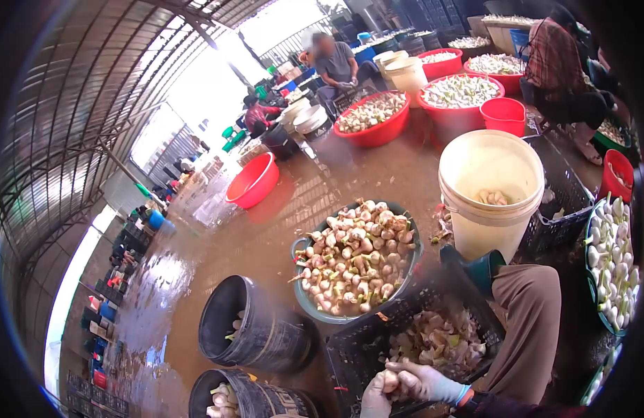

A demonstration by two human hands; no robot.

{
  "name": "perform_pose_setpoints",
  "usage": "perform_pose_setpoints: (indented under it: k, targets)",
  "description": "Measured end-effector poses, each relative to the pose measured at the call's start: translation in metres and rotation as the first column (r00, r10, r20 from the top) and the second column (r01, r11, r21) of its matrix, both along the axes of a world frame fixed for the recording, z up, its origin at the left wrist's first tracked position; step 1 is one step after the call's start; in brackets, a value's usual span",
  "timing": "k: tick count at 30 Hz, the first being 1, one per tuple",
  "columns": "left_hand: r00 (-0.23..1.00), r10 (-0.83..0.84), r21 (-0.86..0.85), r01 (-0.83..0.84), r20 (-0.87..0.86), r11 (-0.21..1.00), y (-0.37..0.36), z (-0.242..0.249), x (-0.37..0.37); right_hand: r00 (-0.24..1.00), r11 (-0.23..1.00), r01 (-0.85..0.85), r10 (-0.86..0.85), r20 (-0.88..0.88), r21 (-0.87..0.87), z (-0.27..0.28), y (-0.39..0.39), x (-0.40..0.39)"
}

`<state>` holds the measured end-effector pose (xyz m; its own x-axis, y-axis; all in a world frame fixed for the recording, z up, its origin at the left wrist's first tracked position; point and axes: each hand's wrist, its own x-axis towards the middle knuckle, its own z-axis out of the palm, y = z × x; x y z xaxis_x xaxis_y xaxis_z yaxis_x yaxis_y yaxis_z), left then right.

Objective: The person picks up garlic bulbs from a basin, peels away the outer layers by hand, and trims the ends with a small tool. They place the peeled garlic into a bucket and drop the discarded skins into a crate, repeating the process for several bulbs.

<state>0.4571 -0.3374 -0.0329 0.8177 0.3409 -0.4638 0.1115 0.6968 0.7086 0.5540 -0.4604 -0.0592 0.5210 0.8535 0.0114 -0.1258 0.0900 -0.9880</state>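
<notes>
A garlic bulb [390, 380] is pinched between my two gloved hands, low in the view. My left hand [375, 402] closes on it from below left, cut off partly by the frame's bottom edge. From the other side my right hand [426, 382], in a pale glove with a blue cuff, has its fingers bent round the bulb. Both hands are over the near part of a black plastic crate [357, 348] holding loose garlic skins [440, 338]. Just beyond the crate stands a teal tub [301, 296] heaped with unpeeled garlic bulbs [357, 254].
Two dark buckets [228, 317] [224, 380] with some garlic stand at left. A cream bucket [489, 216] with a few bulbs is beyond my knee [527, 306]. Peeled garlic fills a tub [612, 261] at right. Red basins [252, 182] and seated people [336, 63] are farther off on wet floor.
</notes>
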Motion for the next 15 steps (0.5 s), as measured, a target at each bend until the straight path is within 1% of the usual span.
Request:
perform_pose_setpoints:
  k: [1, 2, 3, 4, 5, 7, 8, 9, 10, 11, 13, 14, 15]
  targets:
    - [1.000, -0.003, 0.006, 0.003, 0.008, 1.000, -0.005, 0.005, 0.000, 0.998, 0.998, -0.051, 0.052, 0.032, -0.032, -0.023, 0.004, -0.004]
    - [0.995, 0.100, -0.113, -0.103, -0.028, 0.988, -0.011, 0.009, -0.001, 0.868, 0.982, 0.115, -0.027, 0.496, -0.148, -0.013, -0.003, -0.010]
    - [0.978, 0.193, -0.227, -0.206, -0.076, 0.952, -0.014, 0.013, 0.001, 0.846, 0.927, 0.107, 0.105, 0.523, -0.359, 0.013, -0.008, -0.012]
    - [0.962, 0.229, -0.175, -0.254, -0.151, 0.951, -0.014, 0.014, 0.002, 0.828, 0.917, 0.151, 0.087, 0.554, -0.369, 0.017, -0.013, -0.017]
    - [0.977, 0.188, -0.109, -0.198, -0.103, 0.974, -0.008, -0.002, -0.004, 0.810, 0.905, 0.192, 0.073, 0.583, -0.380, 0.015, -0.015, -0.023]
    - [0.971, 0.211, -0.114, -0.223, -0.108, 0.968, -0.011, -0.003, -0.002, 0.788, 0.909, 0.209, 0.061, 0.612, -0.360, -0.002, -0.010, -0.026]
    - [0.972, 0.204, -0.117, -0.217, -0.114, 0.969, -0.011, -0.008, -0.002, 0.769, 0.913, 0.257, 0.006, 0.639, -0.317, -0.007, -0.009, -0.028]
    - [0.962, 0.235, -0.081, -0.248, -0.140, 0.965, -0.010, -0.017, -0.003, 0.749, 0.914, 0.301, -0.049, 0.661, -0.273, -0.009, -0.009, -0.030]
    - [0.949, 0.268, -0.042, -0.278, -0.164, 0.960, -0.008, -0.025, -0.005, 0.755, 0.903, 0.314, -0.050, 0.654, -0.293, -0.008, -0.010, -0.031]
    - [0.949, 0.264, -0.042, -0.275, -0.172, 0.960, -0.006, -0.031, -0.008, 0.760, 0.901, 0.314, -0.051, 0.648, -0.298, -0.010, -0.010, -0.032]
    - [0.946, 0.272, -0.081, -0.290, -0.175, 0.954, -0.003, -0.040, -0.011, 0.703, 0.885, 0.367, -0.062, 0.709, -0.286, -0.008, -0.009, -0.032]
    - [0.943, 0.280, -0.076, -0.297, -0.180, 0.952, -0.003, -0.043, -0.011, 0.703, 0.882, 0.372, -0.064, 0.709, -0.289, -0.001, -0.009, -0.029]
    - [0.945, 0.273, -0.080, -0.291, -0.180, 0.953, -0.002, -0.042, -0.011, 0.784, 0.861, 0.288, 0.039, 0.620, -0.419, 0.018, -0.010, -0.023]
